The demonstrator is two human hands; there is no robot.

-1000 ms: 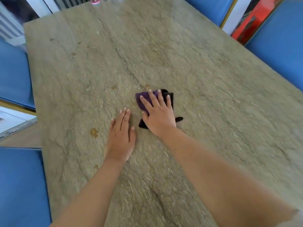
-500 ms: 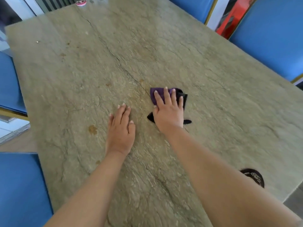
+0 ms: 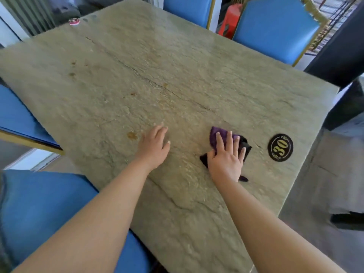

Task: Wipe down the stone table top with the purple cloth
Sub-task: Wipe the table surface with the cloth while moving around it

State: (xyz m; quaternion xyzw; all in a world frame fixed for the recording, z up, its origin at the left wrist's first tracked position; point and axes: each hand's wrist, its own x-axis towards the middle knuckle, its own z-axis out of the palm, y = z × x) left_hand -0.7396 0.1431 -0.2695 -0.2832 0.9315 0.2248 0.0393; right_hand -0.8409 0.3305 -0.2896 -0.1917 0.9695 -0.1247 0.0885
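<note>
The right hand [image 3: 226, 160] presses the purple cloth [image 3: 216, 135] flat on the stone surface [image 3: 177, 75], fingers straight and spread, just left of a black "30" plaque [image 3: 280, 147]. The left hand [image 3: 153, 146] rests flat beside it, fingers relaxed, holding nothing.

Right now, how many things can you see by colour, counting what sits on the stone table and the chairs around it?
Blue: 4 chairs
Purple: 1 cloth
Black and gold: 1 number plaque
Pink: 1 small round object
Total: 7
</note>
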